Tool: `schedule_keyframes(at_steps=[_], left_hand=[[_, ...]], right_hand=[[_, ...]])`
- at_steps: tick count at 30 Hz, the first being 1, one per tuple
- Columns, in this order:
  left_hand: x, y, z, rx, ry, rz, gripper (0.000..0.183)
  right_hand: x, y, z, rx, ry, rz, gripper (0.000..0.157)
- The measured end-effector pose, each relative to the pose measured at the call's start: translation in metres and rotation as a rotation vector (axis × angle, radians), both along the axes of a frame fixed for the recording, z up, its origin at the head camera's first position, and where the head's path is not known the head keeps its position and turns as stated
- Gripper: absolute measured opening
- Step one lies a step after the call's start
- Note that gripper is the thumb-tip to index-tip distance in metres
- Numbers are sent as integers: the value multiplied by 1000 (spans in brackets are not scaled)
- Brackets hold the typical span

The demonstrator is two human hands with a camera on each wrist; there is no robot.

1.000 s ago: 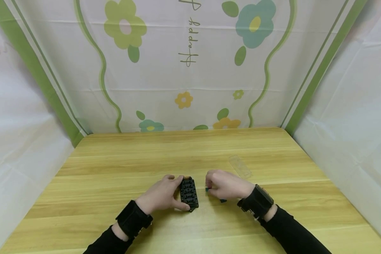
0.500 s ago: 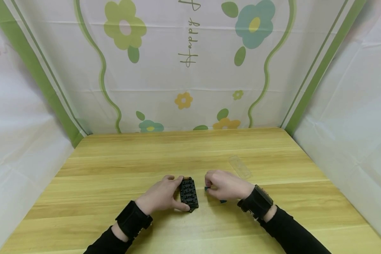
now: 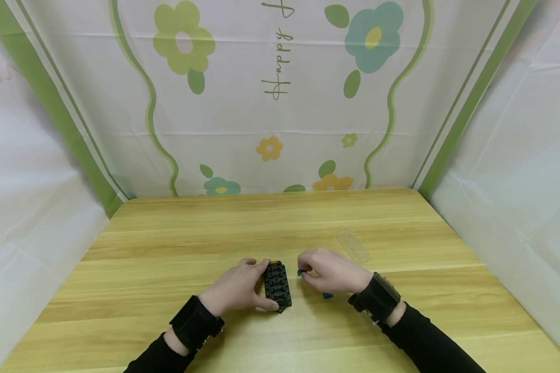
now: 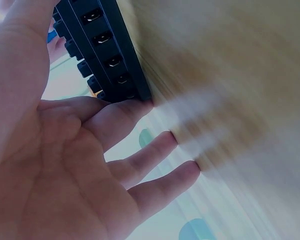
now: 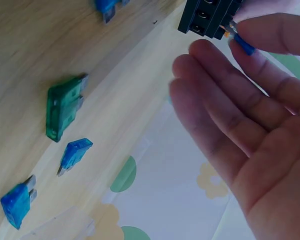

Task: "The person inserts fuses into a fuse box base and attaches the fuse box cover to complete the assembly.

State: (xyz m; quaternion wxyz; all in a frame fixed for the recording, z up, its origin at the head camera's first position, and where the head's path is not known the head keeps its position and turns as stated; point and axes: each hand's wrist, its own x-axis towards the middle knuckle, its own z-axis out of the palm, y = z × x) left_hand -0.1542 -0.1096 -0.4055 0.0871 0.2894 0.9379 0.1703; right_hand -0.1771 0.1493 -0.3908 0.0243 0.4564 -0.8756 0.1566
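My left hand steadies a black fuse block on the table, thumb at its near end and index finger at its far end. The other fingers rest on the wood, as the left wrist view shows. To the right of the block, my right hand pinches a small blue blade fuse between thumb and index finger, metal prongs showing. Its remaining fingers extend loosely. Below that hand lie a green blade fuse and several blue ones, among them a small blue fuse and a larger blue fuse.
A clear plastic cover lies on the wooden table beyond my right hand. One loose blue fuse shows beside the right wrist. A flowered cloth hangs behind the table, with white cloth on both sides.
My right hand has shifted slightly left and away from me, bringing the pinched blue fuse closer to the block. The left hand and the fuse block have stayed in place.
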Motion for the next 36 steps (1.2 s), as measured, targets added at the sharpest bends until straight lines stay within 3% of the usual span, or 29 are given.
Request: schedule_keyframes(at_steps=[11,36], left_hand=[[1,0,1,2,-7,-1,105],[2,0,0,-7,5,0,106]], right_hand=[[0,-1,-1,-58,51,-26,9],[1,-2,-3,-72,86,-63,12]])
